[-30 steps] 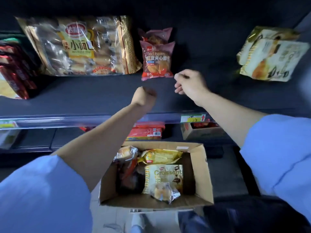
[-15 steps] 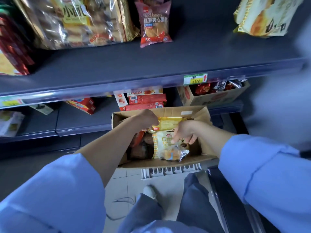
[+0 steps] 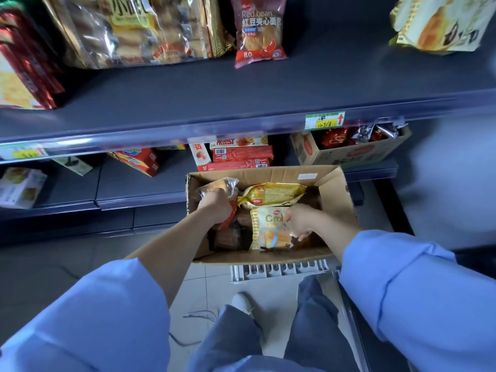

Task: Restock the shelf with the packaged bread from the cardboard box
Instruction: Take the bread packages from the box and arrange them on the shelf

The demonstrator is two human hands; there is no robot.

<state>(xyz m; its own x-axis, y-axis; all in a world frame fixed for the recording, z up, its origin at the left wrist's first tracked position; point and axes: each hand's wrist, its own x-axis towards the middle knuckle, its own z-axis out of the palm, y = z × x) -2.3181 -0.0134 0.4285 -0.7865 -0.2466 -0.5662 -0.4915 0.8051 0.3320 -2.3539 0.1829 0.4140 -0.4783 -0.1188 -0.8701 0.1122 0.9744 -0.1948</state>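
Below the shelf, both hands inside the cardboard box: left grip around a clear bread pack, right grip pinching the croissant pack.

left hand: forearm bare, extended forward-down, fingers curled closed, gripping | right hand: forearm bare, angled inward, fingers pinched closed

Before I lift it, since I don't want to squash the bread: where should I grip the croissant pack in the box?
Pinch the croissant pack by its flat right edge seal, from above, where the right hand is. It lies flat, face up.
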